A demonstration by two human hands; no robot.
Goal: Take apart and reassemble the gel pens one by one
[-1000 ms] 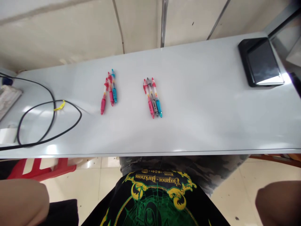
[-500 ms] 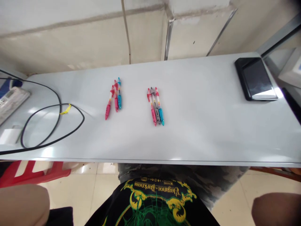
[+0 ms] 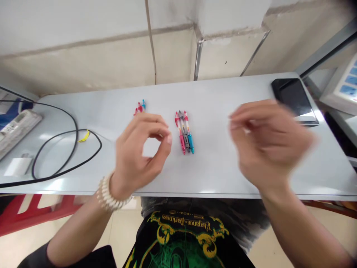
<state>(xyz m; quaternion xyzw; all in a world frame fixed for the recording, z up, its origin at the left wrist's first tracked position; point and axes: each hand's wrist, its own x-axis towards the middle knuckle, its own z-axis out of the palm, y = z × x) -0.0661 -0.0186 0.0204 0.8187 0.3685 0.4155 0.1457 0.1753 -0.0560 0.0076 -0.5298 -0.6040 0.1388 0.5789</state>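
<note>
Three pens lie side by side at the middle of the white table: a pink pen [image 3: 182,143], a grey pen [image 3: 186,143] and a blue one [image 3: 191,143]. My left hand [image 3: 142,149] hovers left of them, thumb and fingertips pressed together in a ring with nothing inside. Behind it, a second group of pens [image 3: 140,108] shows only its top ends. My right hand [image 3: 262,141], blurred, is over the table right of the middle pens, its thumb and fingers pinched together with nothing visible between them.
On the left are a looped black cable [image 3: 75,149] with a yellow tag, a white adapter [image 3: 19,166] and a white power strip [image 3: 21,128]. A black device with a screen [image 3: 295,96] lies at the right back. The wall [image 3: 111,59] runs behind the table [image 3: 217,175].
Both hands have come up from the lower corners over the table, with thumbs and fingers brought together. The left one now covers most of the left pens. The view has tilted slightly.
</note>
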